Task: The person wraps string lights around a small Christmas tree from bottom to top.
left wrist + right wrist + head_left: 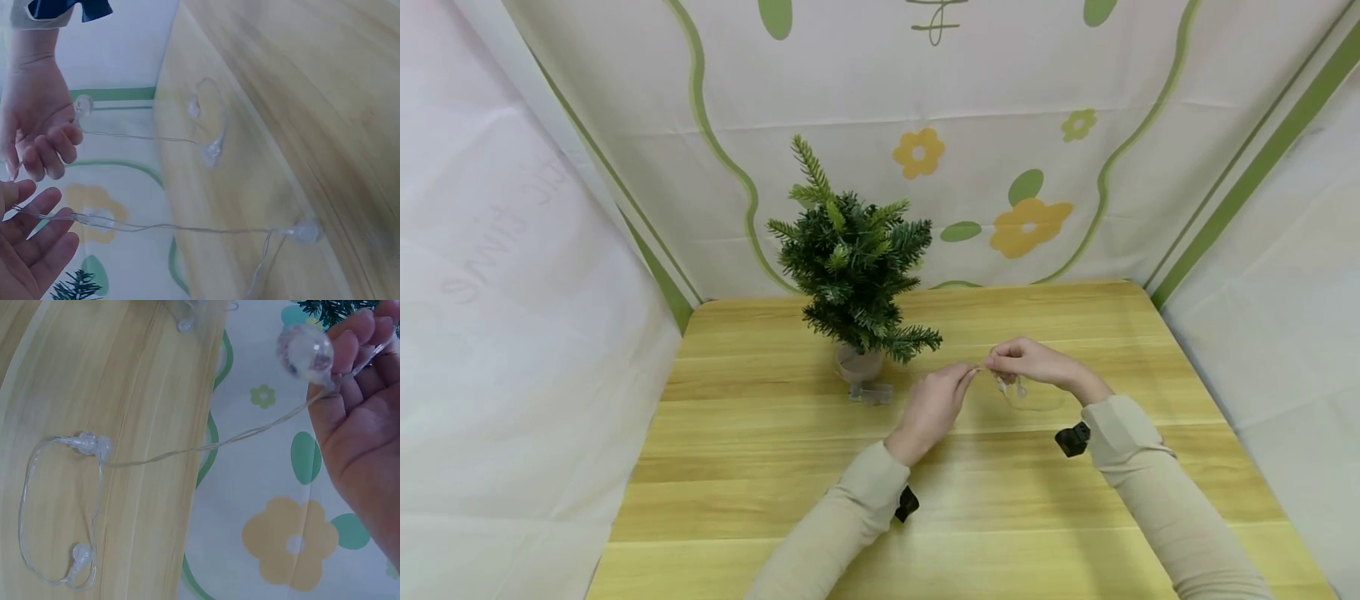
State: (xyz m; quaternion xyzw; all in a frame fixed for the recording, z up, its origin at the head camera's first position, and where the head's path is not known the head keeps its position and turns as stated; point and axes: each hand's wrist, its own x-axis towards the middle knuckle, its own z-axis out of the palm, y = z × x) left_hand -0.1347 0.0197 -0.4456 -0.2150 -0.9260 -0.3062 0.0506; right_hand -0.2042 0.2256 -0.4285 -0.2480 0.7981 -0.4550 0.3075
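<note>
A thin clear string of lights (169, 227) runs between both hands above the table, right of the tree. With thumb and index finger, the left hand (932, 408) pinches its wire; the other fingers are loosely spread. Close by, the right hand (1033, 364) pinches the wire too, fingertips nearly meeting the left ones. A round clear bulb (305, 353) hangs beside the right fingers. More of the string lies looped on the table, with a clear bulb (81, 553) on the loop. In the right wrist view, the right fingertips are partly cut off.
A small green artificial tree (853, 267) stands in a pale pot (859, 364) left of the hands. In front of the pot lies a small clear plastic piece (871, 393). The wooden table (737, 467) has printed cloth walls (850, 75) behind and at both sides.
</note>
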